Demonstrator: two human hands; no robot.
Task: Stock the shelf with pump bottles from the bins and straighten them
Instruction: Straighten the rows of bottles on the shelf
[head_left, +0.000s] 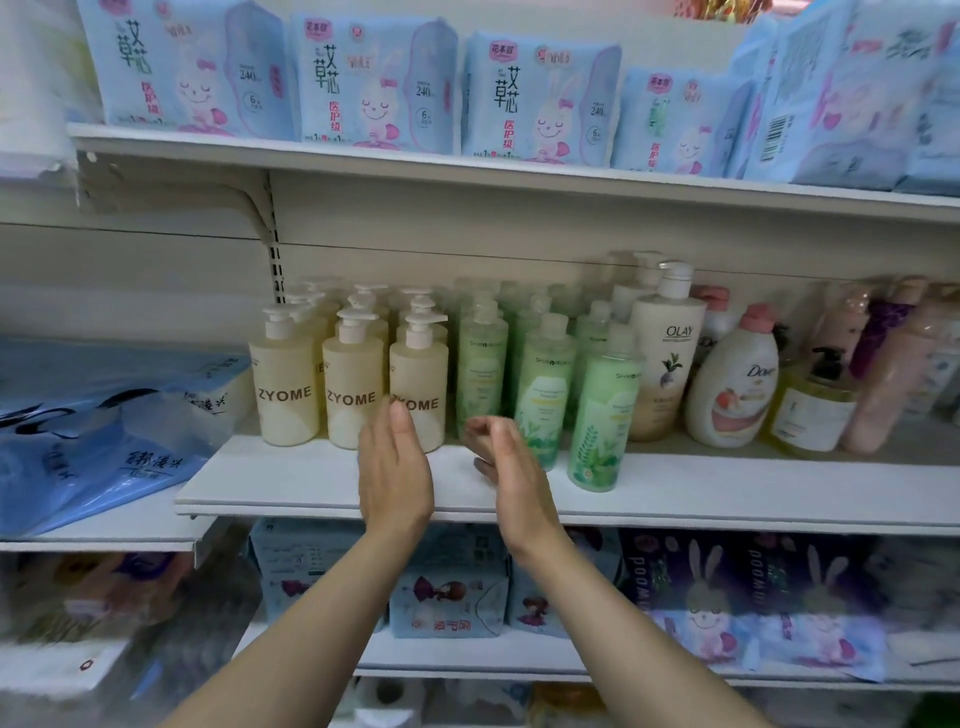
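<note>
Cream ZYOME pump bottles (284, 387) stand in rows on the white middle shelf (675, 493), with green capped bottles (540, 395) in rows to their right. One green bottle (602, 415) stands forward of its row. My left hand (395, 473) is raised with straight fingers just in front of the rightmost front ZYOME bottle (420, 379), holding nothing. My right hand (511, 467) hovers before the front green bottles with loosely curled fingers, also empty. Whether either hand touches a bottle is unclear.
An Olay bottle (667, 353), a Dove bottle (735, 384) and other pump bottles fill the shelf's right side. Blue tissue packs (104, 431) lie at the left. Packs of pads sit on the shelf above (363, 83) and below (452, 587).
</note>
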